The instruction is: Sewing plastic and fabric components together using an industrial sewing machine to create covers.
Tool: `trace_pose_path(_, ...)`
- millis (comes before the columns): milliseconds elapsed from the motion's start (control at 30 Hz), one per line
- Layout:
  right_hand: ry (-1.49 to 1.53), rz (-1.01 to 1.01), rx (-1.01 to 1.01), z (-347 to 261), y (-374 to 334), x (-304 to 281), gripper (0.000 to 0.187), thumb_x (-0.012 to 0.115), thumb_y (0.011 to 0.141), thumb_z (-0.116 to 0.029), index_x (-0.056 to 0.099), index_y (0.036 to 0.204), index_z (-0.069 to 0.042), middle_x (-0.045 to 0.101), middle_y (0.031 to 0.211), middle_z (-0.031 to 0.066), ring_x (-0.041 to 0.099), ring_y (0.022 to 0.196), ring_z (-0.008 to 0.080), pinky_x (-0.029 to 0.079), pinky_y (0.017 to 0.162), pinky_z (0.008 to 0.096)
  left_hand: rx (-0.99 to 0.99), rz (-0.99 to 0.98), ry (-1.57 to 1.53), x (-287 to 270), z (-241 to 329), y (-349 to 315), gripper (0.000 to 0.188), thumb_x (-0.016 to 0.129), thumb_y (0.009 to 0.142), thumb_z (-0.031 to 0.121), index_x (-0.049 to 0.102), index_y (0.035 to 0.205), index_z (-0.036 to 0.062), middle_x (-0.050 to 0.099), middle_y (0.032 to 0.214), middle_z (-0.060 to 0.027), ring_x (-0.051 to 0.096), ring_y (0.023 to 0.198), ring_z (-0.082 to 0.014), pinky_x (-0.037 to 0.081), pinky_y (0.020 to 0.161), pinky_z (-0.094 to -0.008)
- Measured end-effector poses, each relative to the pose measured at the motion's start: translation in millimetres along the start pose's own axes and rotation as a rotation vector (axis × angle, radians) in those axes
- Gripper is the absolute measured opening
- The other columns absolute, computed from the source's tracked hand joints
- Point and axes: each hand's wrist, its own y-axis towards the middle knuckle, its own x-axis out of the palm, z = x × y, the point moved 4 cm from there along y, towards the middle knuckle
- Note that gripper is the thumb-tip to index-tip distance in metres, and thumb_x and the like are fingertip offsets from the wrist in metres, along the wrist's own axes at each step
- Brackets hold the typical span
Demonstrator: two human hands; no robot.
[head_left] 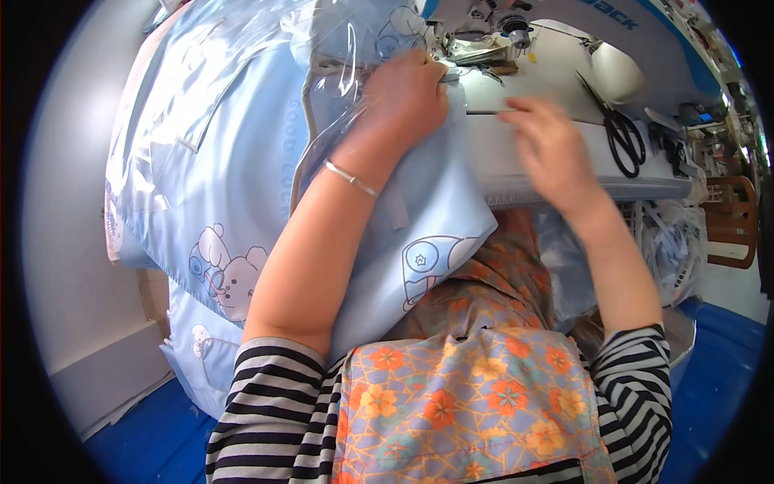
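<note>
My left hand [409, 95] is closed on the edge of a light blue printed fabric [242, 153], close beside the needle area of a sewing machine [645, 40]. A silver bangle circles that wrist. Clear plastic sheeting [343, 81] lies along the fabric under and beside the hand. The cloth drapes over the left side and down across my lap, showing cartoon animal prints. My right hand [550, 149] hovers above the front edge of the white machine table [504, 157], blurred by motion. Its fingers are stretched out and nothing shows in them.
Black-handled scissors [622, 141] lie on the table to the right. A clear plastic bag [673, 246] with pale scraps hangs below the table's right end. Farther right stands a brown wooden chair [732, 222]. A white wall [76, 210] bounds the left, above blue flooring [153, 423].
</note>
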Motion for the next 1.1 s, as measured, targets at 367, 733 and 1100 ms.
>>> trace_pose_path(367,0.273,0.119,-0.181,-23,12,35,0.027,0.063,0.068,0.004,0.071,0.092,-0.006,0.066,0.1,0.0102,0.063,0.096,0.0284,0.052,0.082,0.0366,0.138,-0.126,0.055,-22,21,-6,0.029,0.056,0.085,0.007,0.065,0.112,0.0032,0.064,0.117,-0.0109,0.059,0.108,-0.0296,0.048,0.092,-0.0402)
trace_pose_path(733,0.761,-0.17,0.664,38,64,39,0.017,0.057,0.09,-0.015,0.067,0.092,-0.001,0.066,0.082,0.006,0.064,0.068,0.0134,0.052,0.062,0.0251,0.089,0.083,-0.001,-7,13,-10,0.019,0.062,0.084,0.014,0.066,0.101,0.0052,0.066,0.109,-0.0093,0.061,0.1,-0.0303,0.049,0.085,-0.0398)
trace_pose_path(1100,0.795,-0.239,0.705,39,80,53,0.025,0.063,0.085,-0.032,0.067,0.084,-0.007,0.063,0.07,0.0018,0.06,0.058,0.0105,0.046,0.052,0.0222,-0.068,0.104,-0.073,-4,0,-6,0.01,0.058,0.083,0.01,0.064,0.09,0.0055,0.065,0.096,-0.012,0.062,0.092,-0.0333,0.051,0.078,-0.0439)
